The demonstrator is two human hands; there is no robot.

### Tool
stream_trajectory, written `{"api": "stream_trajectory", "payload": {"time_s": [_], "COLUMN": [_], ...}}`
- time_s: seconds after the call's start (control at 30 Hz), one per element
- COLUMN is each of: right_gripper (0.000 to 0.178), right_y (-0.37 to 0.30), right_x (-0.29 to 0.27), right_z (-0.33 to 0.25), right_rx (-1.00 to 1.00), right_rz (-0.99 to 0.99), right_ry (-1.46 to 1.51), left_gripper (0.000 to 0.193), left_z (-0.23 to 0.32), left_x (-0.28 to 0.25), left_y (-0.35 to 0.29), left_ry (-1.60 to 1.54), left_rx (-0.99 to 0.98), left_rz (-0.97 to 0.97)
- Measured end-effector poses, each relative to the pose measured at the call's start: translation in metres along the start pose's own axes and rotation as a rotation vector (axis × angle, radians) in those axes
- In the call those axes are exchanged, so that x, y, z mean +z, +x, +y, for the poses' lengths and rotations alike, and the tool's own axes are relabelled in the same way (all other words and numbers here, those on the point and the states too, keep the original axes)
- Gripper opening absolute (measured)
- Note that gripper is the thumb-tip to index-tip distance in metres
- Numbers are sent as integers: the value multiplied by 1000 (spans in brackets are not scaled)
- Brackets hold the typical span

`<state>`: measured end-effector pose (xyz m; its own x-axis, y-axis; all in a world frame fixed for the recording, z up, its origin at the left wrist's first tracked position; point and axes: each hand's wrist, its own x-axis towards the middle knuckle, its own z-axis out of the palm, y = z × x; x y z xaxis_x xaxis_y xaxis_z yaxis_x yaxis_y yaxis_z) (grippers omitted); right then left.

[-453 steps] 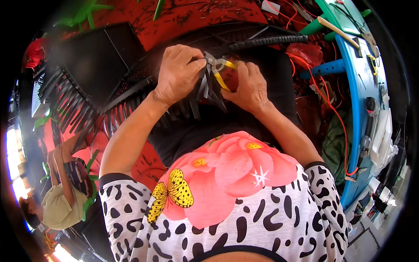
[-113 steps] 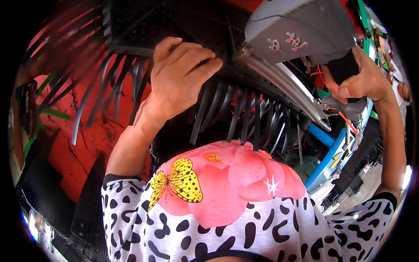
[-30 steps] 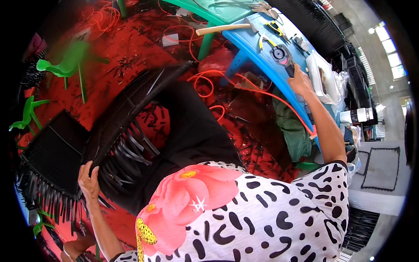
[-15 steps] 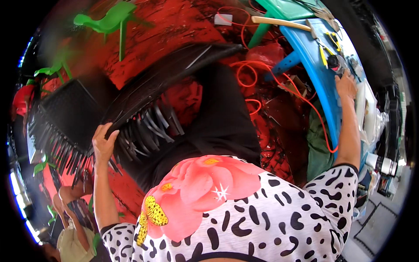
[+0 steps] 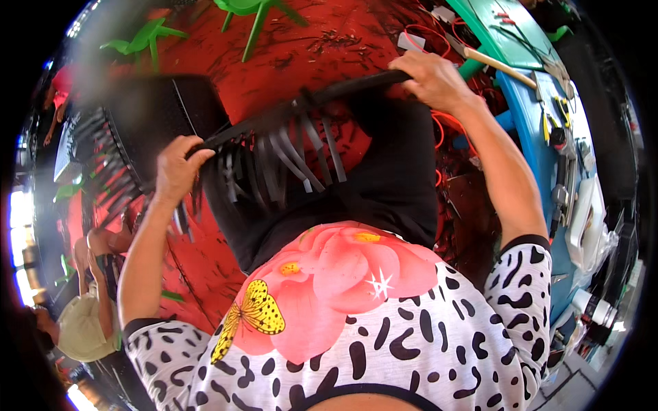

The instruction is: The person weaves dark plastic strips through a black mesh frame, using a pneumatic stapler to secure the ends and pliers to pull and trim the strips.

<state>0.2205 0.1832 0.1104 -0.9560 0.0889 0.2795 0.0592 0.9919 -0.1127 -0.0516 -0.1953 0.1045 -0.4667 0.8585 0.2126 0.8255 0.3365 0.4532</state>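
Note:
A black frame [image 5: 301, 103] with loose dark strips [image 5: 291, 154] hanging from its near side lies across my lap, tilted and seen nearly edge-on. My left hand [image 5: 179, 168] is closed on its left end, thumb on the near side. At the far right end, my right hand [image 5: 435, 81] has its fingers wrapped over the frame's edge. The strips are blurred by motion and hang loose toward my black trousers.
Another black panel [image 5: 164, 109] with strips stands at left. Green stools [image 5: 147, 41] sit on the red, strip-littered floor. On my right, a blue table [image 5: 524, 130] bears pliers [image 5: 546, 127] and a wooden-handled hammer [image 5: 500, 67]; orange hose [image 5: 449, 127] lies beside it. Another person [image 5: 89, 322] sits lower left.
My right hand has left the tools on the blue table and taken hold of the frame's right end. The frame has risen and tilted, its strips swinging; my left hand keeps its grip.

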Motion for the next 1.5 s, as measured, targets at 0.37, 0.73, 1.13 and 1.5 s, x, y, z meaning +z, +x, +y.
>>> {"api": "stream_trajectory", "payload": {"time_s": [0.37, 0.73, 1.13, 1.5], "right_gripper": [49, 9, 22, 10], "right_y": [62, 142, 122, 96], "right_x": [-42, -17, -23, -9], "right_z": [-27, -32, -77, -113], "right_rx": [-35, 191, 240, -155], "right_rz": [208, 201, 211, 725], "right_ry": [65, 809, 1123, 398], "left_gripper": [23, 14, 25, 30], "left_z": [-35, 94, 136, 131], "left_x": [-72, -90, 42, 18], "left_y": [61, 52, 110, 121], "left_ry": [-193, 86, 323, 354], "left_rx": [-208, 242, 980, 313], "left_rz": [-92, 466, 331, -57]}}
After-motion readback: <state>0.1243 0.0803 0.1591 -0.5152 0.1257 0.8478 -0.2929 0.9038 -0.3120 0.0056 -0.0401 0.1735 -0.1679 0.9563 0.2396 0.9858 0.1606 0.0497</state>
